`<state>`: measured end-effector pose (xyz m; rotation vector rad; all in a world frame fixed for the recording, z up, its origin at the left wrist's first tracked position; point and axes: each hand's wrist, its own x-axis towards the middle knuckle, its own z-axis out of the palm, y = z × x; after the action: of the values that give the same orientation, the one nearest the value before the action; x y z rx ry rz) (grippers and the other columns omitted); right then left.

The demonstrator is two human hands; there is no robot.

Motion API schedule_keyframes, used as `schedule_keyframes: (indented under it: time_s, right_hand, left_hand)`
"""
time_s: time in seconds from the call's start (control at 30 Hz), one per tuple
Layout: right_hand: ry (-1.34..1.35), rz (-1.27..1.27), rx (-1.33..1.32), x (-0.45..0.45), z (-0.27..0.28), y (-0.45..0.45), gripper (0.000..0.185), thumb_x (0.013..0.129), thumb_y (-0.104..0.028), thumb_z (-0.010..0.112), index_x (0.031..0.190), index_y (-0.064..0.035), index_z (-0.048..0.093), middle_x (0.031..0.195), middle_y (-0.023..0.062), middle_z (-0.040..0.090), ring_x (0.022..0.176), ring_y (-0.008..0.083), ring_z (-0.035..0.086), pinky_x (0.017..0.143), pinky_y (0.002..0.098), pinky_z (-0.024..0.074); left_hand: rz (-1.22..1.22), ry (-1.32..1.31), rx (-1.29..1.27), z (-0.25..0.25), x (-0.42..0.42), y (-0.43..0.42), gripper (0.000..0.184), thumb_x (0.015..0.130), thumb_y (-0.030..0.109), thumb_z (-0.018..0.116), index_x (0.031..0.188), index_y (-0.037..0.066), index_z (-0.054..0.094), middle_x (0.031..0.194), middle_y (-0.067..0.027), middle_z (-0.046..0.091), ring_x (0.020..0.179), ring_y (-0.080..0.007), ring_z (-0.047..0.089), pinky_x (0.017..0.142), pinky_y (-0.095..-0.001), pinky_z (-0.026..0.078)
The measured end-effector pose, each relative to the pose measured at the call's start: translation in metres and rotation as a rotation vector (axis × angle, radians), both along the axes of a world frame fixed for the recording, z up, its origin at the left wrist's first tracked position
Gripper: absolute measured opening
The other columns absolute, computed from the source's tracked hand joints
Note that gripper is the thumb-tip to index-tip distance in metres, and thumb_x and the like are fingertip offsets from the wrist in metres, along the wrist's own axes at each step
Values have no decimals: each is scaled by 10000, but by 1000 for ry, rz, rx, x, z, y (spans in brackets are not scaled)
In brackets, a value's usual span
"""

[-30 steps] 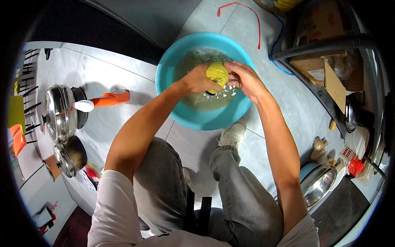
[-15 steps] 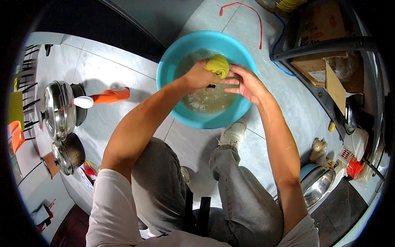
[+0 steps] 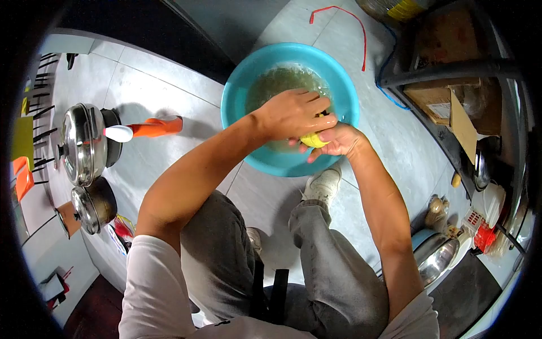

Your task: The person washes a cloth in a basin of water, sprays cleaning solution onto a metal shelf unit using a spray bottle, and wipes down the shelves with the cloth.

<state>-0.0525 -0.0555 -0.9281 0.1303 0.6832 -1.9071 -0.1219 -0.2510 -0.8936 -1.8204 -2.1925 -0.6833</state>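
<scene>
A round turquoise basin (image 3: 240, 96) of cloudy water stands on the tiled floor between my feet and a dark panel. Over its lower right part both my hands are on a wet yellow cloth (image 3: 315, 140), bunched up small. My left hand (image 3: 294, 114) lies on top of the bundle with its fingers curled over it. From the right, my right hand (image 3: 337, 140) grips the cloth from below, its thumb against the yellow fabric. Most of the cloth is hidden by the fingers.
To the left lie an orange bottle (image 3: 155, 127) with a white cap and two lidded pots (image 3: 84, 144). On the right are a dark shelf with a cardboard box (image 3: 435, 101) and a metal bowl (image 3: 440, 260). A red strap (image 3: 361, 34) lies beyond the basin.
The cloth has moved down and to the right. My left hand has turned over on top of it, and my right hand, spread beside it before, has closed on it.
</scene>
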Motion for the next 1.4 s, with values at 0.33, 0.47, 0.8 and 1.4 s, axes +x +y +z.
schedule_keyframes:
  time_s: [0.33,0.47,0.8,1.4]
  right_hand:
    - [652,213,1043,-27,1,-46,532,772,-140,752,1260,7,599,1071,198,717,978,289,689,814,383,533]
    - [832,202,1312,-30,-14,-62,357,777,-154,709,1088,20,702,1053,291,710,1027,387,703,886,442,547]
    - [1057,431,1542,-32,6,-68,243,753,-120,667,933,24,741,893,288,710,885,450,711,801,501,574]
    - [1862,322,1334,-13,-4,-60,249,820,-204,690,981,-40,594,904,146,706,824,357,718,716,472,573]
  left_hand:
    - [363,-144,-669,-8,10,-6,327,835,187,680,1107,9,637,724,-127,731,678,-274,751,594,-378,593]
    - [404,-260,-783,-17,2,-2,254,827,189,698,1040,52,723,872,-141,758,803,-289,760,690,-390,606]
    - [418,-747,-680,-54,-15,-15,248,731,188,725,862,-20,753,897,-277,716,892,-405,730,799,-470,578]
    - [363,-1698,-643,-30,-6,-43,485,648,241,868,1066,50,712,827,-140,725,806,-244,706,692,-369,561]
